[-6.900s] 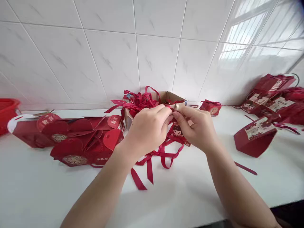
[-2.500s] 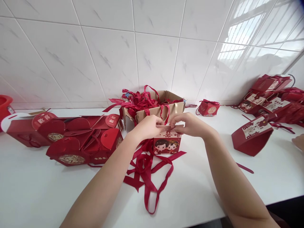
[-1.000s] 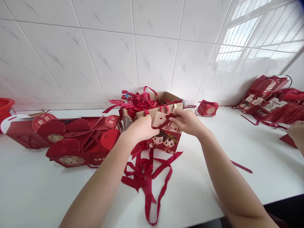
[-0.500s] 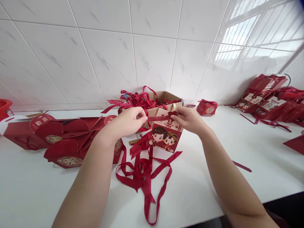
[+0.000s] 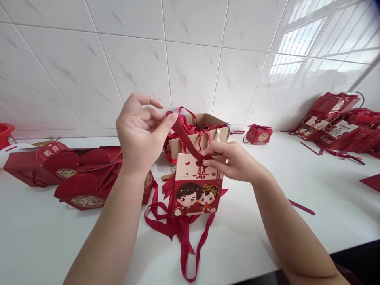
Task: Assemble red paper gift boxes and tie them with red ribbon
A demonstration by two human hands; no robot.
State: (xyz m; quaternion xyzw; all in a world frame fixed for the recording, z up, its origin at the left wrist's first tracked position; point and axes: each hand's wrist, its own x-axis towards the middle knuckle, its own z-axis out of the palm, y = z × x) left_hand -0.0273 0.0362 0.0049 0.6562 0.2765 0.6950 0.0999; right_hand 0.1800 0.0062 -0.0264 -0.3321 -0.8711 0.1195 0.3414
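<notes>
Between my hands hangs a small red and cream gift box (image 5: 194, 194), printed with a cartoon couple. A dark red strap (image 5: 187, 137) slants up and left from its top. My left hand (image 5: 142, 132) pinches the strap's raised end between thumb and forefinger, its other fingers loosely bent. At the box's top edge, my right hand (image 5: 228, 160) is closed where the strap's lower end meets the box. The fingers partly hide that joint. Loose red ribbon (image 5: 184, 237) lies on the white table below, partly covered by the box.
Behind the hands stands an open cardboard carton (image 5: 218, 138) full of red ribbons. Red boxes (image 5: 80, 186) sit at the left. A small tied box (image 5: 259, 134) stands by the tiled wall, and a pile of boxes (image 5: 338, 126) at the right. Another strap (image 5: 301, 207) lies right.
My left hand has risen and moved left, pulling the strap's end upward. My right hand and the box have come lower and nearer, so the box face shows larger.
</notes>
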